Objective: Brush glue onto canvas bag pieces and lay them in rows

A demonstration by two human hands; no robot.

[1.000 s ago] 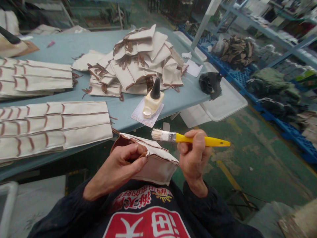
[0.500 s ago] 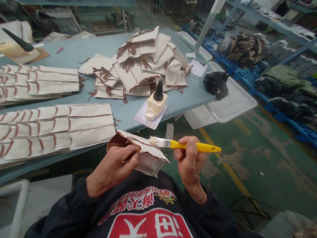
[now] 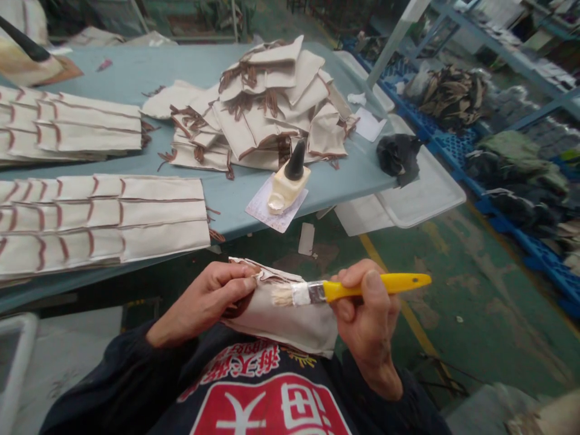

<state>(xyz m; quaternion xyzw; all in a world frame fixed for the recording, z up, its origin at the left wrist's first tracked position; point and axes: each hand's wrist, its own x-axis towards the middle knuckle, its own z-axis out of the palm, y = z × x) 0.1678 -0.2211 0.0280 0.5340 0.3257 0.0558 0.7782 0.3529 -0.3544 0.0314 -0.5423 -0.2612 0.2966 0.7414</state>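
My left hand [image 3: 206, 299] is closed on a stack of cream fabric pieces with brown edging [image 3: 290, 320], held against my chest below the table edge. My right hand [image 3: 367, 314] grips a yellow-handled brush [image 3: 353, 289]; its pale bristles lie on the top fabric piece, close to my left fingertips. On the blue table [image 3: 235, 199] just ahead stands a cream glue bottle with a black cone cap [image 3: 290, 178] on a paper sheet.
A loose heap of cream fabric pieces [image 3: 267, 109] lies at the table's far middle. Neat overlapped rows of pieces [image 3: 99, 211] fill the left side. A white tray [image 3: 408, 193] with a black cloth [image 3: 396, 154] juts out right. Blue pallets with piled goods [image 3: 453, 96] stand on the green floor.
The fabric stack has dropped lower and flatter against my chest. My right hand has brought the brush down so its bristles now rest on the top piece.
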